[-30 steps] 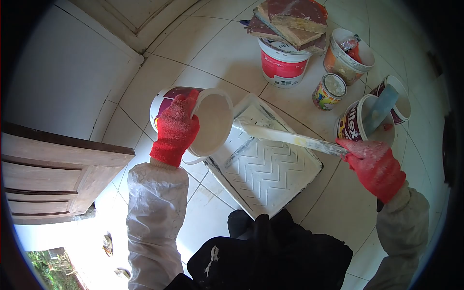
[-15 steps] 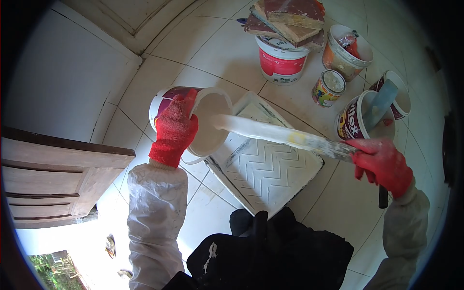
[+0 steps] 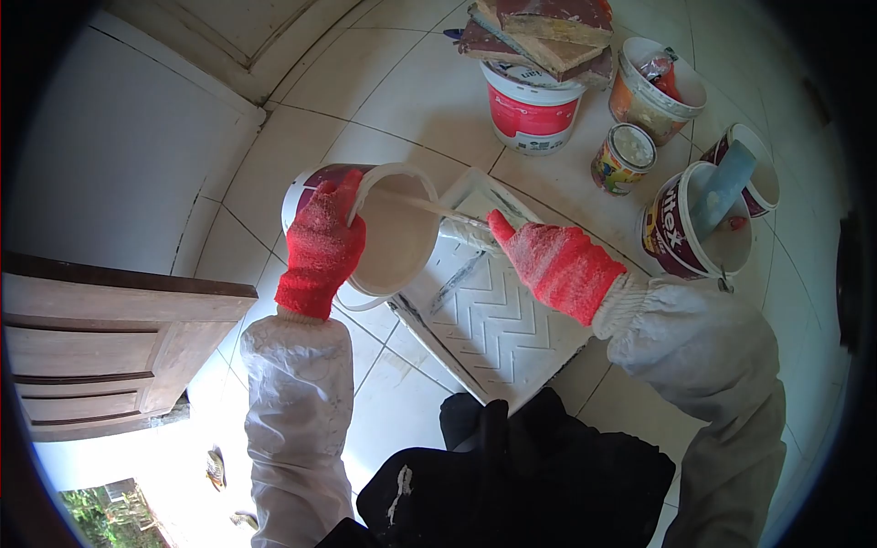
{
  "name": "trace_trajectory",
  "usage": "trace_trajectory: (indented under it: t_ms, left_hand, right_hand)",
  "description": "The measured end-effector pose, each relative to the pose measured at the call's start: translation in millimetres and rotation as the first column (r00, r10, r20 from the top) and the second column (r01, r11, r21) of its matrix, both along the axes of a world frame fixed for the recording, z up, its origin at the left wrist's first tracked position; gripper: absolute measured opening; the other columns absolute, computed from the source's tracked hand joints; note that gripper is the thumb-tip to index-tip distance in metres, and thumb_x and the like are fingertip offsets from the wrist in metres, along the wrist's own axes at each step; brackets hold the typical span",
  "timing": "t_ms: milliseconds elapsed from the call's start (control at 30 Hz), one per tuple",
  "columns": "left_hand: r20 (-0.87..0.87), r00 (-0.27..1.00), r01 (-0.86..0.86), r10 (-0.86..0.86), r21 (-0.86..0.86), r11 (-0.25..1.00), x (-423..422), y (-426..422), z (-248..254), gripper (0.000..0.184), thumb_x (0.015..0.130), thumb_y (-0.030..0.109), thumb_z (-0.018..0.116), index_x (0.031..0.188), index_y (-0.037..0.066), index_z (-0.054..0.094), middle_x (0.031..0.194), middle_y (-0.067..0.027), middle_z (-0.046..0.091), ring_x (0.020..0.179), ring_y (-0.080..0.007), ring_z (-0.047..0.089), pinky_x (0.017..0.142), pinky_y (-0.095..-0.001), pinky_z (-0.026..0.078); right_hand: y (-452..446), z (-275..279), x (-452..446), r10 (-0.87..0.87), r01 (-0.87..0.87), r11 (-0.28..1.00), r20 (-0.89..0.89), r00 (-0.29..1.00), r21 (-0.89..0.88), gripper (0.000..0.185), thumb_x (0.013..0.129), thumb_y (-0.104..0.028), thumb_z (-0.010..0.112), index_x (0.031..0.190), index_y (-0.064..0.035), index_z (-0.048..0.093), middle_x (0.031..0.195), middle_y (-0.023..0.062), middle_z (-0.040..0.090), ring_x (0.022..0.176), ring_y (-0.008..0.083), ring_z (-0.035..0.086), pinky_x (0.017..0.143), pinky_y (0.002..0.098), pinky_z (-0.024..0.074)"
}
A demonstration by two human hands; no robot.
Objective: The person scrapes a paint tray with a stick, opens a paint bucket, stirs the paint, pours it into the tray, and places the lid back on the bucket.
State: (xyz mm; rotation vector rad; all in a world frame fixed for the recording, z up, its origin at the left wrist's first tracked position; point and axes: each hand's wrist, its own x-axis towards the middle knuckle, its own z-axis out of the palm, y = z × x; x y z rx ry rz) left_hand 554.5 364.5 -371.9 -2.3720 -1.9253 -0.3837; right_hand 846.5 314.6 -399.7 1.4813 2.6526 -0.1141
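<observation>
Red-gloved, my left hand [image 3: 322,239] grips the rim of a tilted paint bucket [image 3: 395,239], whose mouth faces right. My right hand [image 3: 559,265], also in a red glove, is closed on a paint-coated stick [image 3: 461,217] above the paint tray. The stick's far end reaches inside the bucket's mouth. Under it lies the white paint tray [image 3: 498,333] with a zigzag ribbed slope, wet white paint in its upper part and dark marks along its edges. My right hand and sleeve cover the tray's right side.
Beyond the tray stand a red-and-white bucket [image 3: 533,111] topped with wooden blocks [image 3: 548,41], a small paint can [image 3: 624,160], a stained bucket [image 3: 656,91] and a labelled bucket [image 3: 671,224] holding a blue-grey blade [image 3: 723,190]. A wooden door [image 3: 110,352] is at the left.
My right hand has moved left over the tray, and the stick has gone deeper into the bucket's mouth. My left hand and the bucket have barely shifted.
</observation>
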Motion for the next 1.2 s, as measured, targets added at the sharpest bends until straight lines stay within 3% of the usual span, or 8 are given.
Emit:
trace_trajectory:
  t_ms: [167, 233, 267, 367, 433, 533, 800, 1200]
  left_hand:
    - [0.017, 1.0, 0.015, -0.015, 0.022, 1.0, -1, 1, -2, 0.05, 0.083, 0.013, 0.056, 0.133, 0.019, 0.055, 0.12, -0.0132, 0.062, 0.108, -0.033, 0.062, 0.092, -0.0431, 0.051]
    - [0.034, 0.999, 0.02, -0.022, 0.05, 0.999, -1, 1, -6, 0.05, 0.083, 0.013, 0.057, 0.133, 0.019, 0.055, 0.119, -0.0129, 0.063, 0.108, -0.0328, 0.062, 0.091, -0.0429, 0.051]
    - [0.009, 0.999, 0.043, -0.044, 0.077, 0.996, 3, 0, -4, 0.051, 0.081, 0.013, 0.058, 0.132, 0.017, 0.056, 0.117, -0.0147, 0.063, 0.103, -0.0336, 0.064, 0.087, -0.0435, 0.053]
    - [-0.016, 0.997, 0.074, -0.073, 0.091, 0.993, 5, -1, -5, 0.051, 0.081, 0.013, 0.059, 0.131, 0.016, 0.056, 0.116, -0.0166, 0.064, 0.1, -0.0344, 0.065, 0.084, -0.0441, 0.054]
    - [-0.027, 0.996, 0.084, -0.082, 0.085, 0.993, 4, 2, -3, 0.05, 0.082, 0.014, 0.059, 0.132, 0.017, 0.056, 0.117, -0.0166, 0.064, 0.101, -0.0343, 0.065, 0.085, -0.0442, 0.054]
    - [-0.035, 0.999, 0.034, -0.033, 0.027, 0.999, 3, 2, -2, 0.048, 0.085, 0.019, 0.06, 0.133, 0.017, 0.055, 0.12, -0.0171, 0.063, 0.105, -0.0346, 0.064, 0.087, -0.0443, 0.053]
    - [0.053, 0.997, -0.048, 0.054, -0.108, 0.993, 7, 3, 10, 0.048, 0.09, 0.036, 0.06, 0.134, 0.017, 0.055, 0.124, -0.0132, 0.061, 0.111, -0.0297, 0.061, 0.093, -0.0402, 0.05]
    - [0.146, 0.987, -0.046, 0.063, -0.118, 0.992, 2, 4, 15, 0.045, 0.091, 0.036, 0.06, 0.131, 0.017, 0.057, 0.123, -0.0108, 0.061, 0.109, -0.029, 0.061, 0.095, -0.0381, 0.048]
  right_hand:
    - [-9, -25, 6, -0.003, -0.054, 0.956, -0.195, 0.981, -0.287, 0.05, 0.092, -0.014, 0.052, 0.14, -0.0029, 0.041, 0.091, 0.0109, 0.065, 0.078, 0.0271, 0.065, 0.061, 0.0409, 0.0512]
    - [-18, -41, 8, -0.067, -0.075, 0.951, -0.434, 0.898, -0.301, 0.038, 0.097, -0.02, 0.049, 0.132, -0.0054, 0.048, 0.085, 0.0103, 0.066, 0.073, 0.0241, 0.065, 0.06, 0.0379, 0.0503]
    - [-19, -39, 8, 0.044, -0.172, 0.958, -0.475, 0.879, -0.229, 0.035, 0.099, -0.022, 0.046, 0.13, -0.0071, 0.049, 0.08, 0.0094, 0.066, 0.067, 0.0221, 0.063, 0.058, 0.0362, 0.0494]
    - [-22, -31, 3, -0.131, -0.182, 0.867, -0.565, 0.814, -0.463, 0.03, 0.102, -0.028, 0.042, 0.123, -0.0108, 0.054, 0.068, 0.0055, 0.063, 0.053, 0.0141, 0.053, 0.053, 0.0299, 0.0457]
    - [-19, 3, 3, -0.643, -0.124, 0.394, -0.37, 0.67, -0.911, 0.034, 0.101, -0.033, 0.045, 0.122, -0.0105, 0.059, 0.076, 0.0052, 0.066, 0.059, 0.0145, 0.057, 0.056, 0.0306, 0.0481]
    - [-26, 9, 11, -0.704, -0.098, 0.375, -0.352, 0.616, -0.922, 0.036, 0.101, -0.036, 0.043, 0.123, -0.0137, 0.06, 0.069, 0.0018, 0.063, 0.053, 0.0071, 0.048, 0.052, 0.0249, 0.0443]
    - [-39, 48, 34, -0.75, 0.0, 0.375, -0.304, 0.588, -0.927, 0.039, 0.1, -0.035, 0.046, 0.13, -0.0133, 0.058, 0.068, 0.0008, 0.061, 0.051, 0.0066, 0.046, 0.047, 0.0237, 0.0409]
    - [-49, 91, 62, -0.851, 0.131, 0.307, -0.21, 0.48, -0.943, 0.039, 0.099, -0.031, 0.046, 0.133, -0.0136, 0.057, 0.067, 0.0004, 0.058, 0.051, 0.0045, 0.043, 0.044, 0.0222, 0.0365]
